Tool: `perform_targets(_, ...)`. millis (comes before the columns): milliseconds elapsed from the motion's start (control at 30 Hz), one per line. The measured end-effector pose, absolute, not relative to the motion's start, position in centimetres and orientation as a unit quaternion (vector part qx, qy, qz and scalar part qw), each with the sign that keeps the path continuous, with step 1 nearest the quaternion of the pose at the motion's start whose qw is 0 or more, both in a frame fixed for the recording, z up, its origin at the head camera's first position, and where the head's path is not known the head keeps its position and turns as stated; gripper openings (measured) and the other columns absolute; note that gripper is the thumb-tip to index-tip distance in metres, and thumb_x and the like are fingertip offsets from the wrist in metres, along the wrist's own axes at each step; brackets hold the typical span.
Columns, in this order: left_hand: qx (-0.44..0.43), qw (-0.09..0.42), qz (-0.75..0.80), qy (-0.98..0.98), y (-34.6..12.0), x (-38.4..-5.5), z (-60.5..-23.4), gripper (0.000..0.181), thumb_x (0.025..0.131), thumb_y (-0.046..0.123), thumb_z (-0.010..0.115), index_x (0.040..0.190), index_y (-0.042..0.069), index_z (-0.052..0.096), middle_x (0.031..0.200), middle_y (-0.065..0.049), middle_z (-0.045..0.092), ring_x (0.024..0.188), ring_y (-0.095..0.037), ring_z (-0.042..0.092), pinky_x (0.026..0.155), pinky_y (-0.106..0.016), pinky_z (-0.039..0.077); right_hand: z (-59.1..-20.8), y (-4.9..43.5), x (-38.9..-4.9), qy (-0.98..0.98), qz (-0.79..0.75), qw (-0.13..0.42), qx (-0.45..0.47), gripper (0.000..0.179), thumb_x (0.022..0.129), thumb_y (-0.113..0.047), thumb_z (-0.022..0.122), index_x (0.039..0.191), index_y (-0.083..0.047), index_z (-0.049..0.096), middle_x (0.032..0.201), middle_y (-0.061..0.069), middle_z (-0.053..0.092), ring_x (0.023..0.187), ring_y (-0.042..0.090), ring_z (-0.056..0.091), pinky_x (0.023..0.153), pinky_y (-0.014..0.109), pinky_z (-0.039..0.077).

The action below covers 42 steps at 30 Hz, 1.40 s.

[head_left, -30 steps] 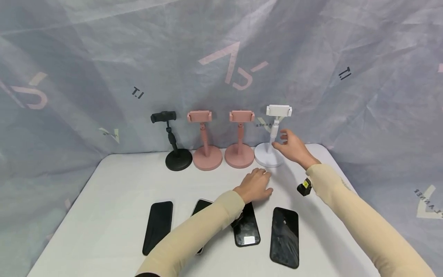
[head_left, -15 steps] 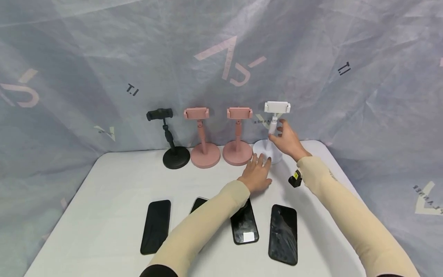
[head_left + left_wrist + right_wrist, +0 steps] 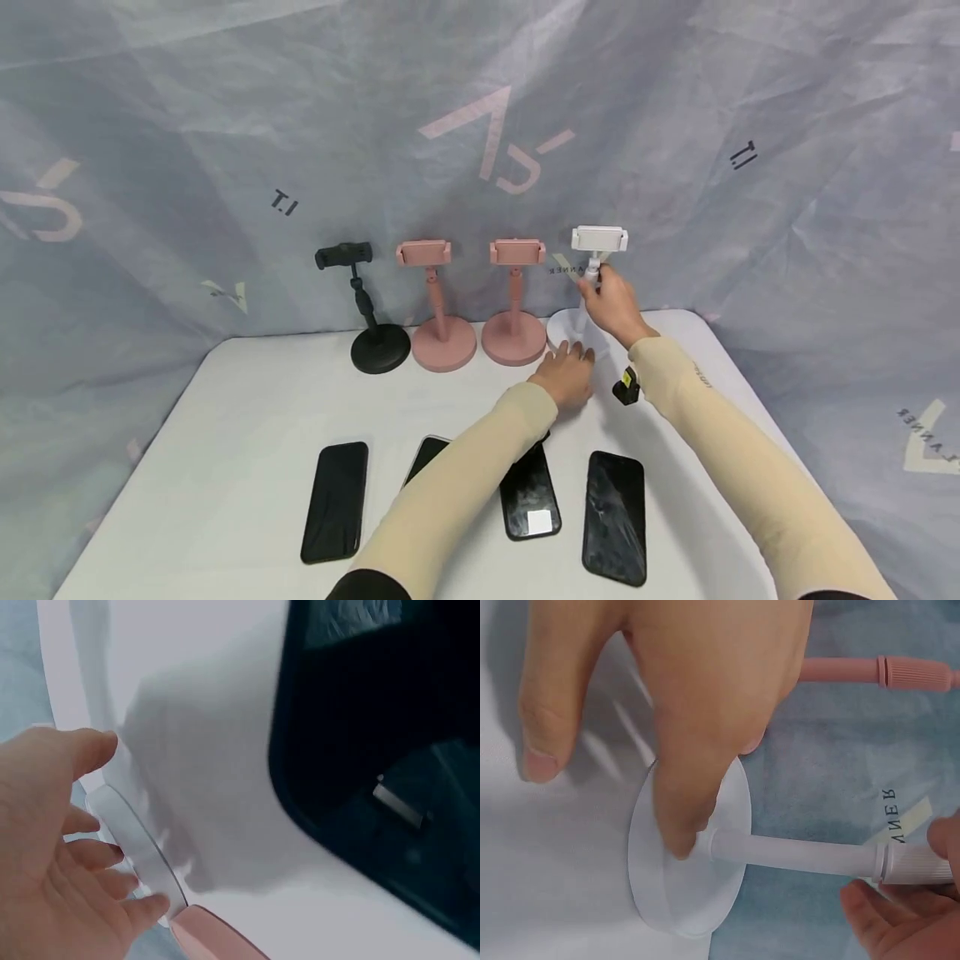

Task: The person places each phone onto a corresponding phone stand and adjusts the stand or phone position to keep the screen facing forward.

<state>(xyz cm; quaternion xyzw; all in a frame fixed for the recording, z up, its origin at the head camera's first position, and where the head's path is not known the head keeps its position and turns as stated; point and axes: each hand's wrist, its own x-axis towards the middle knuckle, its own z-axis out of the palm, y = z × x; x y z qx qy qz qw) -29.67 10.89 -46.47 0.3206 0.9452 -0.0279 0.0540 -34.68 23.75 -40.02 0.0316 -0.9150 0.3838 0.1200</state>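
A white phone stand stands upright at the right end of a row along the table's back edge. My right hand pinches its ribbed stem collar, thumb on one side and fingers on the other, as the right wrist view shows near the stem. Low at the front of the round base, my left hand rests its fingers on the base, the thumb held apart from it. Part of the base is hidden behind the hands in the head view.
Two pink phone stands and a black one stand left of the white stand. Several dark phones lie nearer: one at right, one at far left, others partly under the left sleeve. A grey cloth hangs behind.
My right hand has moved up and left from beside the white stand's lower stem and now pinches its collar. My left hand has moved forward from the tabletop to the stand's base.
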Motion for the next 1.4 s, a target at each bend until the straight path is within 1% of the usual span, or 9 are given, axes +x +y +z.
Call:
perform_targets(167,0.328,0.04,-0.056,0.942,10.5,-30.0,-46.3,0.054,0.104,0.036,0.057,0.151,0.011,0.049,0.143,-0.005,0.054,0.128,-0.022,0.053,0.098,-0.035,0.054,-40.0,23.1,-35.2,-0.906,0.398,0.138,0.047,0.035,0.11,-0.021,0.049,0.127,0.009,0.054,0.121,0.032,0.065,0.106,0.043,0.067,0.084,0.052,0.055)
perform_targets(333,0.357,0.002,-0.055,0.932,10.8,-30.1,-46.5,0.047,0.103,0.027,0.056,0.145,0.005,0.054,0.127,-0.007,0.064,0.112,-0.022,0.064,0.096,-0.031,0.054,-40.1,23.7,-35.1,-0.912,0.379,0.152,0.046,0.027,0.108,-0.019,0.054,0.112,0.007,0.06,0.098,0.025,0.067,0.078,0.033,0.063,0.064,0.04,0.049)
perform_targets(467,0.367,-0.027,-0.062,0.928,10.9,-30.3,-46.9,0.033,0.101,0.019,0.059,0.132,0.009,0.068,0.116,-0.005,0.066,0.102,-0.019,0.066,0.09,-0.028,0.056,-40.1,24.2,-34.8,-0.918,0.355,0.167,0.058,0.025,0.106,-0.017,0.058,0.104,0.007,0.062,0.087,0.022,0.066,0.069,0.031,0.061,0.059,0.037,0.047)
perform_targets(533,0.369,-0.043,-0.081,0.925,10.9,-30.4,-47.1,0.026,0.102,0.015,0.057,0.121,0.014,0.074,0.11,-0.004,0.065,0.099,-0.018,0.065,0.087,-0.028,0.056,-40.2,24.3,-34.7,-0.917,0.354,0.17,0.063,0.025,0.106,-0.017,0.058,0.105,0.007,0.063,0.088,0.023,0.068,0.071,0.032,0.062,0.06,0.038,0.048)
perform_targets(633,0.376,-0.07,-0.102,0.918,10.8,-30.4,-47.0,0.027,0.103,0.011,0.055,0.115,0.018,0.079,0.108,-0.003,0.067,0.098,-0.019,0.066,0.083,-0.029,0.058,-40.1,24.3,-34.5,-0.915,0.357,0.175,0.067,0.024,0.105,-0.016,0.06,0.107,0.008,0.065,0.093,0.025,0.071,0.074,0.033,0.063,0.063,0.039,0.049)
perform_targets(833,0.407,-0.082,-0.111,0.903,10.7,-30.0,-46.6,0.03,0.107,0.008,0.053,0.115,0.02,0.079,0.111,-0.004,0.07,0.101,-0.02,0.067,0.083,-0.028,0.059,-40.1,24.2,-33.8,-0.913,0.361,0.179,0.062,0.022,0.104,-0.013,0.061,0.109,0.008,0.066,0.096,0.026,0.072,0.076,0.032,0.063,0.065,0.04,0.048)
perform_targets(1100,0.41,-0.113,-0.099,0.9,10.0,-30.3,-47.2,0.022,0.104,0.012,0.06,0.107,0.021,0.08,0.102,0.001,0.074,0.095,-0.015,0.07,0.08,-0.027,0.06,-39.9,24.0,-32.8,-0.914,0.36,0.163,0.089,0.024,0.103,-0.016,0.064,0.109,0.007,0.069,0.099,0.026,0.075,0.079,0.031,0.07,0.065,0.035,0.051)
perform_targets(1267,0.444,-0.109,-0.055,0.888,10.2,-30.2,-47.2,0.021,0.103,0.008,0.061,0.108,0.019,0.079,0.104,-0.001,0.073,0.099,-0.014,0.069,0.08,-0.023,0.059,-39.6,24.9,-31.8,-0.917,0.355,0.167,0.073,0.021,0.103,-0.015,0.065,0.108,0.005,0.069,0.095,0.024,0.075,0.07,0.026,0.064,0.06,0.033,0.046)
perform_targets(1400,0.436,-0.105,-0.054,0.892,10.0,-29.7,-47.1,0.023,0.101,0.005,0.062,0.105,0.019,0.08,0.101,0.001,0.074,0.095,-0.013,0.071,0.076,-0.024,0.06,-39.9,24.9,-31.3,-0.915,0.361,0.162,0.083,0.024,0.103,-0.018,0.065,0.11,0.004,0.07,0.097,0.024,0.076,0.072,0.025,0.066,0.062,0.032,0.048)
